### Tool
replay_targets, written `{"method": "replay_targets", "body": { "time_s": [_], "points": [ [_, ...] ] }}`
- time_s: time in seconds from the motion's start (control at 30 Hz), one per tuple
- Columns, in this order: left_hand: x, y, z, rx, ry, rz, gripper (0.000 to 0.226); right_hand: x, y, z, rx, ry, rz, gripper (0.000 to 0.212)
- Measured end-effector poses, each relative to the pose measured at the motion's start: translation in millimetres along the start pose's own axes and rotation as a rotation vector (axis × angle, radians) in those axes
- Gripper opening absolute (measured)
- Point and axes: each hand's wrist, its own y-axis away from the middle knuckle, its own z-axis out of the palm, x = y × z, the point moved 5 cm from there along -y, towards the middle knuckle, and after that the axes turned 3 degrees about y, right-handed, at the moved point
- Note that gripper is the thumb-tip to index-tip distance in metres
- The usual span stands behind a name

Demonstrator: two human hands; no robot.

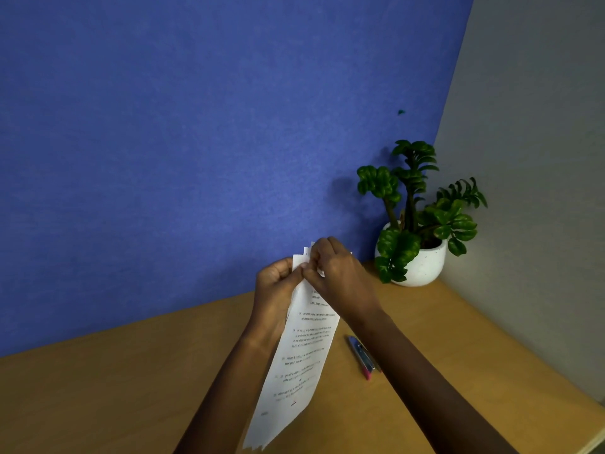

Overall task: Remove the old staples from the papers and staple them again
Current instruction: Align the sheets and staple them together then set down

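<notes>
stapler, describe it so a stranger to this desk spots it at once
Start at the wooden desk against the blue wall, with a potted plant in its far right corner. Nearer than the plant, just right of the held papers, lies the stapler. It is slim, blue and silver with a pink end, lying flat.

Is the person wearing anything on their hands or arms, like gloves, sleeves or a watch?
No. The left hand and right hand are bare: no gloves, rings or watch show, and no sleeve is seen up to the picture's edge.
</notes>
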Motion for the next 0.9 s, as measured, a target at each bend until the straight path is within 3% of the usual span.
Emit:
{"method": "replay_targets", "body": {
  "time_s": [0.4,0.6,0.9],
  "points": [
    [-3.1,-2.7,1.1,-0.011,0.139,-0.042,0.015,3.9,4.1,2.5,-0.011,-0.111,0.007,0.017],
    [-3.2,-5.3,-1.4,0.046,0.100,-0.010,0.016,1.7,8.2,-2.5,0.063,-0.203,0.046,0.014],
    [-4.6,-5.2,-3.8,0.090,0.025,0.061,0.013,-3.1,9.7,-2.6,0.085,-0.151,0.068,0.016]
  ]
}}
